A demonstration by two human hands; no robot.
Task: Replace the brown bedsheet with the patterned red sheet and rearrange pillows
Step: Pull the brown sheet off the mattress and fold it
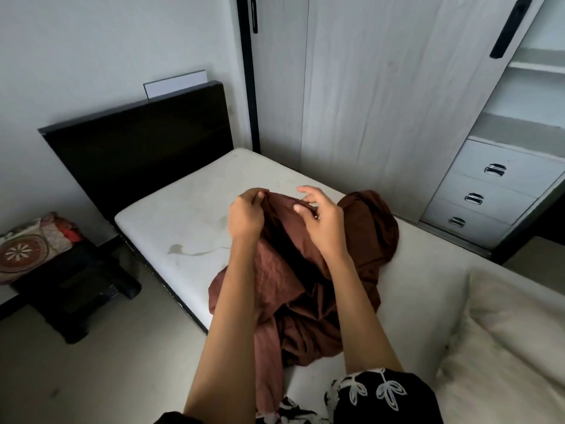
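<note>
- A white pillow (507,338) is cut off at the right edge.
- The brown bedsheet (308,280) lies bunched on the bare mattress (183,215).
- The left hand (246,217) pinches the bedsheet's raised edge; the right hand (324,221) has loose, spread fingers, its contact with the cloth unclear.
- The patterned red sheet (29,246) lies far left, partly cut off.

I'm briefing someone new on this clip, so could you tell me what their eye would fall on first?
First, the crumpled brown bedsheet heaped mid-frame on the bare white mattress, its top edge gripped by the left hand while the right hand touches it with spread fingers. Next, the black headboard behind, and the patterned red fabric on the dark stand at far left.
</note>
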